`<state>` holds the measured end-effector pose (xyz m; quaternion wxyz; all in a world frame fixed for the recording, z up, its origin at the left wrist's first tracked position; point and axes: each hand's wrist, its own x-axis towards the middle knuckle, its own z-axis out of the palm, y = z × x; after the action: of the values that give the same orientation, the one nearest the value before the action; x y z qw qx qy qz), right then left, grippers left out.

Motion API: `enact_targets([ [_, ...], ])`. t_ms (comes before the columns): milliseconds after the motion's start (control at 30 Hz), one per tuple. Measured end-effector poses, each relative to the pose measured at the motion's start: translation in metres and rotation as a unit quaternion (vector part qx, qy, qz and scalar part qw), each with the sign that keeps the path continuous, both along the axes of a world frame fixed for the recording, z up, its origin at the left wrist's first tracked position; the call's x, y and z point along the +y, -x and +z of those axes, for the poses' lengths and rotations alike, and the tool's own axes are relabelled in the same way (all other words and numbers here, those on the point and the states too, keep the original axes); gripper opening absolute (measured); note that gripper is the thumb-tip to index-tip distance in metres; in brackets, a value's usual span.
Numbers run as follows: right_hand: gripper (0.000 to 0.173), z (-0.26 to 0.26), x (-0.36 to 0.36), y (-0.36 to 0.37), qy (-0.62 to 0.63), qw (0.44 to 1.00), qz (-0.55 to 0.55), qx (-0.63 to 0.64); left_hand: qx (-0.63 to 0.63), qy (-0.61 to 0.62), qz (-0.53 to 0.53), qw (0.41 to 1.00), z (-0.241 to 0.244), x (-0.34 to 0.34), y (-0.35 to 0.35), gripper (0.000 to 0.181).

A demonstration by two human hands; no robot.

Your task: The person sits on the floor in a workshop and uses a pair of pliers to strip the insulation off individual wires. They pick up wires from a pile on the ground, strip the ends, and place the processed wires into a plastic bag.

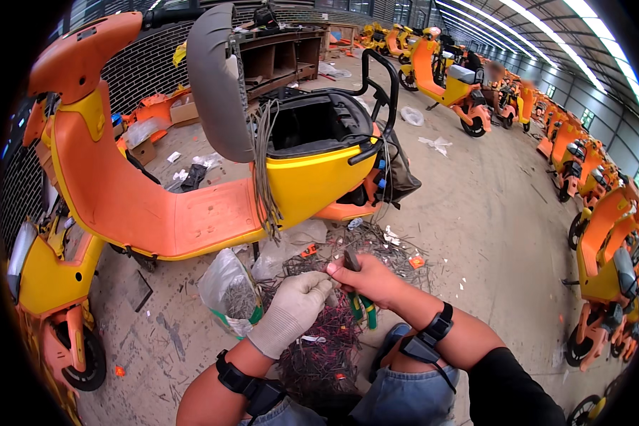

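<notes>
My left hand (298,306), in a pale knit glove, has its fingers drawn together against my right fingertips. What lies between the fingertips is too small to make out. My bare right hand (375,279) grips pliers with green-and-black handles (364,311); their dark metal head points up past the thumb. Under both hands is a heap of dark and reddish wire scraps (319,351). To the left, an open white plastic bag (221,277) contains thin grey wire-like pieces. A bundle of grey wires (265,175) hangs over the side of an orange-and-yellow scooter (309,178).
The scooter's grey seat (213,80) is tipped up over an open black storage box (309,125). Another yellow scooter (53,277) stands at left. Rows of scooters (612,239) line the right. A wooden workbench (282,58) and a person (492,80) are farther back.
</notes>
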<state>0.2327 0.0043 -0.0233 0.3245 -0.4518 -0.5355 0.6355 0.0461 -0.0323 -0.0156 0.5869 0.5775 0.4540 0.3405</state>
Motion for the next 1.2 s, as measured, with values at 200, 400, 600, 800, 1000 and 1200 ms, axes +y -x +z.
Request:
enact_targets([
  [200,0.039,0.000,-0.002,-0.003,-0.105,0.989,0.006,-0.106,-0.008,0.031,0.001,0.999,0.004,-0.003,0.002,0.024],
  [400,0.039,-0.003,-0.002,0.000,-0.122,0.983,-0.003,-0.136,0.030,-0.015,0.004,0.999,-0.006,0.000,0.007,0.025],
  [600,0.052,0.001,-0.007,-0.003,-0.045,0.998,-0.042,-0.005,0.019,-0.058,0.067,0.996,-0.007,0.007,0.007,0.026],
  [800,0.058,-0.016,-0.006,-0.004,-0.056,0.995,-0.009,-0.083,0.030,-0.098,0.130,0.986,-0.018,0.014,0.009,0.024],
  [1000,0.041,-0.022,-0.006,-0.002,-0.137,0.968,0.094,-0.187,0.001,-0.106,0.146,0.984,-0.013,0.008,0.009,0.023],
  [1200,0.026,-0.016,-0.011,0.004,-0.203,0.943,0.135,-0.226,0.001,-0.073,0.138,0.988,-0.009,0.009,0.008,0.020],
])
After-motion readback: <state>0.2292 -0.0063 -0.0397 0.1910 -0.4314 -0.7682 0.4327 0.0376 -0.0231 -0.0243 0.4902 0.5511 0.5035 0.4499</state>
